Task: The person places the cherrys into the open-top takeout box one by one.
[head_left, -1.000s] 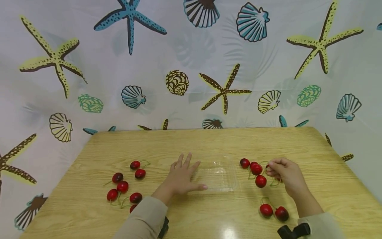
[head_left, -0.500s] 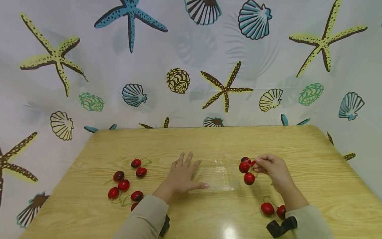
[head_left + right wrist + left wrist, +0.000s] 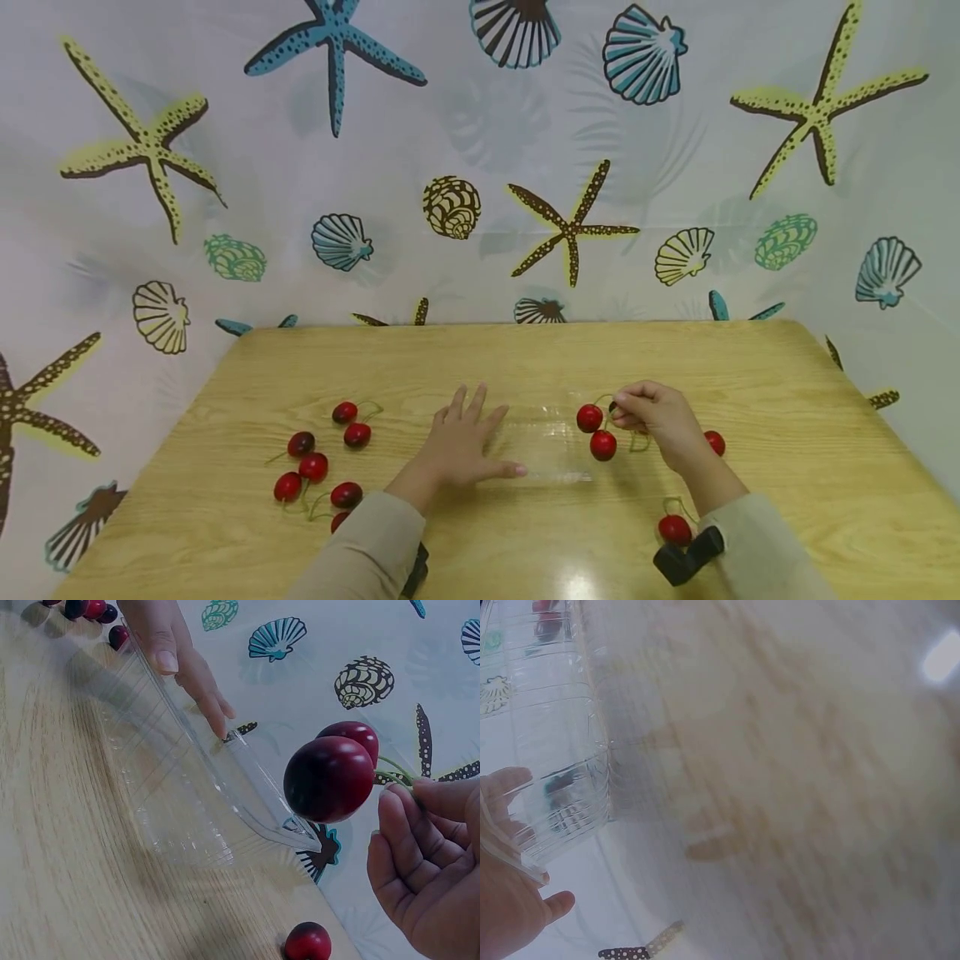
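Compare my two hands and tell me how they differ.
The left hand has its fingers spread out, while the right hand has its thumb and fingers drawn together in a pinch.
The right hand holds cherries by their stems; the left hand holds no cherries.
The left hand is at the left side of the clear box; the right hand is towards its right.
Both hands are bare, below beige sleeves.
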A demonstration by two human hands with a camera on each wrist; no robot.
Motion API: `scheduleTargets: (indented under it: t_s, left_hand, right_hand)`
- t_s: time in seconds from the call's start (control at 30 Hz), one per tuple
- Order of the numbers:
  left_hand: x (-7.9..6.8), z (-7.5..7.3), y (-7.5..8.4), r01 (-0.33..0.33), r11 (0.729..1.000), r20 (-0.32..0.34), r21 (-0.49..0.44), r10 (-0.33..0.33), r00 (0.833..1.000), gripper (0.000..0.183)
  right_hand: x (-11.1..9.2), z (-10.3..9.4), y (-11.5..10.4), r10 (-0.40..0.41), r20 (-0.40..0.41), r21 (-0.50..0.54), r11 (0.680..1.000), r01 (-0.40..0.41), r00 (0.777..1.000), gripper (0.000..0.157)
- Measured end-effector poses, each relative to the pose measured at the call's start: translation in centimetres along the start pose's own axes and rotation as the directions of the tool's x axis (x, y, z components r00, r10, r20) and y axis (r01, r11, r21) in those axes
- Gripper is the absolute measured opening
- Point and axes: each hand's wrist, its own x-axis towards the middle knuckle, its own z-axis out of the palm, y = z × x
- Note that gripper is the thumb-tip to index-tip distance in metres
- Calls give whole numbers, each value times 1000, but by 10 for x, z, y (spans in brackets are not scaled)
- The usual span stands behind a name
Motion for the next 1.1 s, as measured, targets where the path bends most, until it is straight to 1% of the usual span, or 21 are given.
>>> scheduleTargets:
  t_s: [0.2,0.3,0.53,0.87,1.1]
  left_hand:
    - [0,3,-1,1,1000,-1,14,-1,1000,97]
    - [0,4,-2,-3,1000,-3,18,3,1000,97]
    - [-1,4,-1,0,1000,-2,21,0,1000,96]
    - [0,1,2,6,999,-11,37,-5,1000,91]
    - [0,0,3,14,999,-1,44,-14,1000,90]
  right_hand:
    - [7,7,2,14,25,23,1000,-15,1000,14]
    - [10,10,4,15,48,33,999,-17,999,16]
    - [17,18,4,16,85,-41,999,-13,996,20]
    - [29,26,10,2,164,-97,995,14,987,21]
    - [34,30,11,13,170,-150,989,12,985,17]
